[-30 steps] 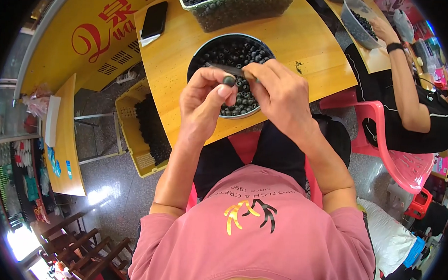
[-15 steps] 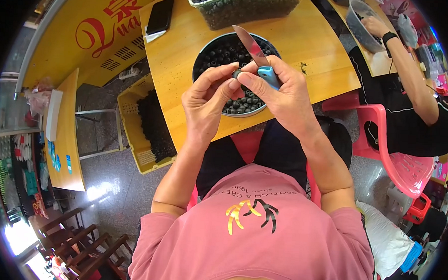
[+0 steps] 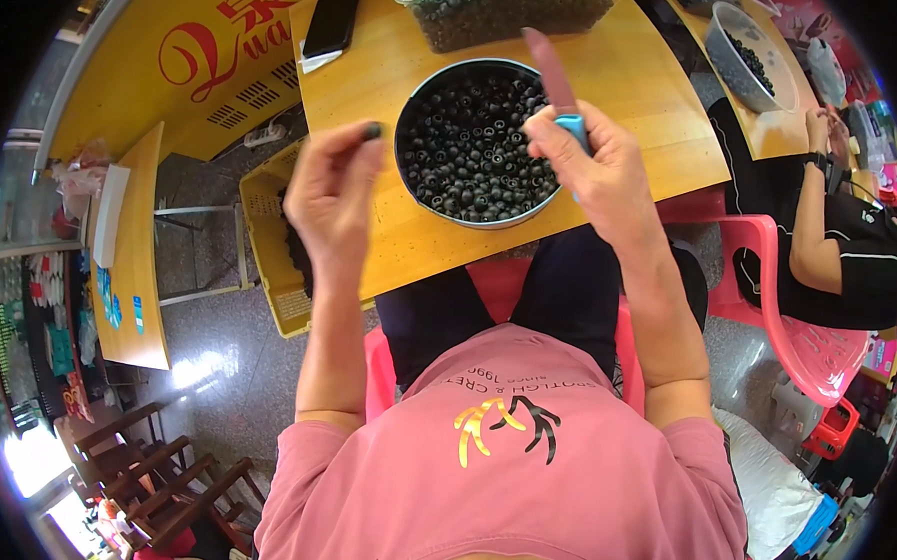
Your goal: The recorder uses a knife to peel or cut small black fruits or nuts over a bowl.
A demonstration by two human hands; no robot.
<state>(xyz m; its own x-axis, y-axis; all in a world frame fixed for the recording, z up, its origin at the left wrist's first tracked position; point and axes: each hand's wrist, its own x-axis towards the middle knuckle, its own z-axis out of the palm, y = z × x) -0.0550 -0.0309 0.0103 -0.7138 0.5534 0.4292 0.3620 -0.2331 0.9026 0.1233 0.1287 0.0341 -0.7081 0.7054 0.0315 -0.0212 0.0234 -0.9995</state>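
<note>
Wooden worktop (image 3: 655,129), light yellow-brown; on it a round metal-rimmed bowl (image 3: 481,224) of small dark round fruits (image 3: 479,146), a clear plastic box (image 3: 510,24) w/ more of same at far edge, and a black phone (image 3: 332,20) on sth white, far L corner. Yellow crate (image 3: 285,310) on the grey speckled floor (image 3: 228,396), L of worktop. Yellow panel (image 3: 126,96) w/ red lettering behind; red-pink plastic chair (image 3: 759,264) to R, co-worker's arm (image 3: 817,216) beyond, near a 2nd table w/ a translucent tub (image 3: 718,57).

L hand (image 3: 332,200) raised by worktop's L edge, well apart from bowl, fingertips pinched tog. on one dark fruit (image 3: 373,131). R hand (image 3: 604,162) over bowl's R side, fist clamped round blue handle (image 3: 572,128) of a knife (image 3: 551,72); blade points up & away, tilted a bit L. Forearms come up either side of the pink shirt.

L hand slightly blurred, so finger detail unclear. Crate's contents mostly hidden behind L hand & forearm. Box cut off at top edge; most of the handle covered by R hand. Co-worker's fingers hard to make out.
</note>
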